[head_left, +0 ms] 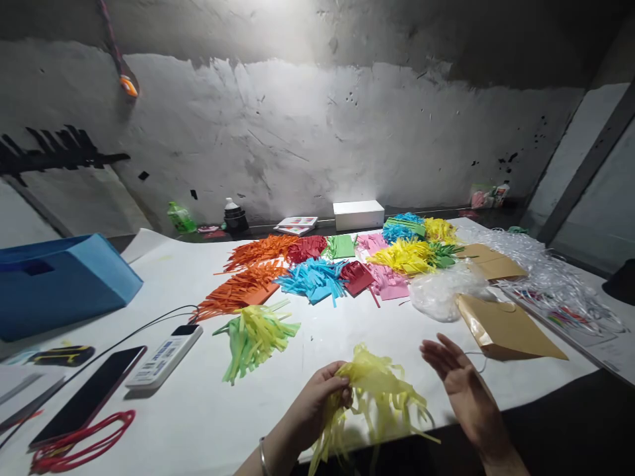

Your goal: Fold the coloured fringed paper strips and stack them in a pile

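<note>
Pinched in my left hand (330, 396) is a bunch of pale yellow tissue-paper fringe (380, 390), its cut strips hanging down over the table's front edge. My right hand (464, 393) is raised to the right of the fringe, apart from it, fingers stretched out and holding nothing. A yellow-and-green fringe bundle (260, 334) lies left of centre, beyond my left hand. Farther back are orange (243, 284), blue (315, 277), dark red (357, 276), pink (389, 281) and yellow (404, 256) fringed paper bundles, side by side.
A blue box (64, 284) stands at the left. Near it lie a phone (92, 393), a white power bank (166, 357) with a cable, and a red cord (94, 439). At right are brown envelopes (506, 327), clear plastic (441, 291) and white strings (540, 264). A white box (358, 215) sits by the wall.
</note>
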`<state>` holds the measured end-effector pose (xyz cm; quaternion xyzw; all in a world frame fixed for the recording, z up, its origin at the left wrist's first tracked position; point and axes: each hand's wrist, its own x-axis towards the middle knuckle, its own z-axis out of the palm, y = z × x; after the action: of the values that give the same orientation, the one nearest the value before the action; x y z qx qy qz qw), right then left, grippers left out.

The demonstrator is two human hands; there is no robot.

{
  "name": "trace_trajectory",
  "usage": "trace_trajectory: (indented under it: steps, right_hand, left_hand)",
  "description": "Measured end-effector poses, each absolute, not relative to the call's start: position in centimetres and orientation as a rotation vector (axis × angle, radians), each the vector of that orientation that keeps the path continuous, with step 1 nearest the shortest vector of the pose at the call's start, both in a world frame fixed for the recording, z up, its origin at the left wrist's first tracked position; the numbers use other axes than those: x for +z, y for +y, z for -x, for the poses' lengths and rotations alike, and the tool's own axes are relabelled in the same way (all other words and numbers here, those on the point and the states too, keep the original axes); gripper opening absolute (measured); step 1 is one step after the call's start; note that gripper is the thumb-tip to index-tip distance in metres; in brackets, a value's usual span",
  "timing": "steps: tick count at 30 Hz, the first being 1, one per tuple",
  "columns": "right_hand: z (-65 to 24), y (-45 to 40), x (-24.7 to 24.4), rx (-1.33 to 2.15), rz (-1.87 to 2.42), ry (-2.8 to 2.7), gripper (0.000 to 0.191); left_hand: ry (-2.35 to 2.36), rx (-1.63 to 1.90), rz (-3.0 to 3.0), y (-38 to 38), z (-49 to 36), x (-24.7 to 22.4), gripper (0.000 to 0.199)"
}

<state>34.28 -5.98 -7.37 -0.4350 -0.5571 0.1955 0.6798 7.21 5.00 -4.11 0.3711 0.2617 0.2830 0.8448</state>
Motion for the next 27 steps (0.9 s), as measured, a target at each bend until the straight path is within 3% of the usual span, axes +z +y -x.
trace_trajectory:
  steps: [3,7,10,15,18,23,27]
  right_hand:
    - [-34.2,-6.8,-7.8,0.211,1.147,-1.099,0.038]
    - [-30.2,-6.5,-5.7,-0.329,1.361,-1.661,0.051]
    - [-28.0,-5.1,-3.5,-0.59,1.246,-1.905,0.038]
    - [-29.0,-4.5,-1.9,-0.711,1.083,-1.862,0.036]
    - [-29.5,-5.2,-2.2,-0.784,1.024,-1.985,0.036]
    - [-28.2,-5.6,-4.0,-0.685,1.006,-2.045,0.04]
    - [-27.6,-4.9,-5.7,-0.613,0.999,-1.892,0.045]
  left_hand:
    - [0.56,0.595,-0.808,4.7,-7.6,-4.3,0.024]
    - [0.56,0.576,-0.847,3.8,-8.5,-4.5,0.029]
    - [0.544,0.508,-0.971,3.7,-7.9,-4.0,0.036]
    - [0.857,0.582,-1.723,5.5,-4.8,-1.1,0.058]
    - [0.836,0.632,-1.787,6.3,-4.4,0.4,0.064]
    - [0.577,0.43,-1.529,5.8,-6.8,0.4,0.054]
    - [0.559,0.539,-1.484,5.1,-7.8,-0.4,0.043]
